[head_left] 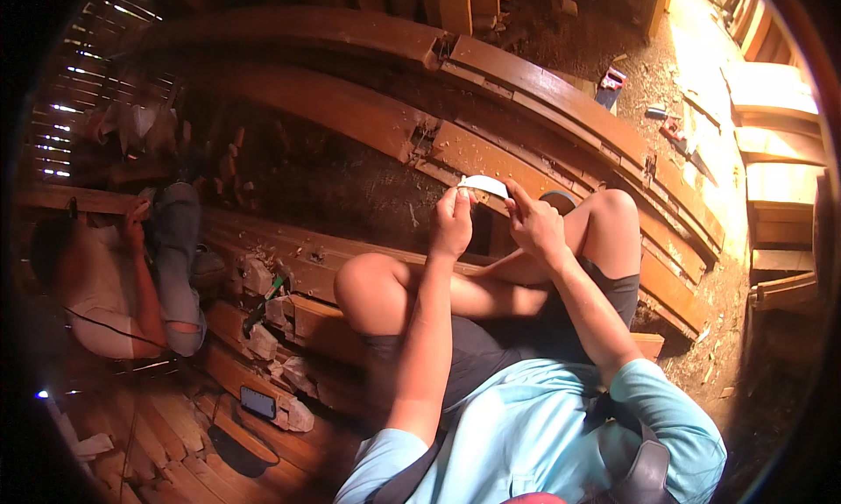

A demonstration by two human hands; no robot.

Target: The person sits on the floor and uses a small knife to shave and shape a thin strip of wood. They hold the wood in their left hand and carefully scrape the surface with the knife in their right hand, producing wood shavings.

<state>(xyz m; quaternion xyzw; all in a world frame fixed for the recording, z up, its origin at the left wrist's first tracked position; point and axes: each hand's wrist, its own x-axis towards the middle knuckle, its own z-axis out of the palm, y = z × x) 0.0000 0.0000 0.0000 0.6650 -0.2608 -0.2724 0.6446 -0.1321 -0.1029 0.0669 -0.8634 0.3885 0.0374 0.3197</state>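
The left hand (pixel 453 221) and right hand (pixel 534 222) pinch opposite ends of a curved white strip (pixel 486 185) before wooden beams (pixel 482 155); a slackened pinch could drop it (perhaps among them).

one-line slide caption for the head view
Seated beside wooden beams, a person holds a curved white strip between the left hand and right hand.
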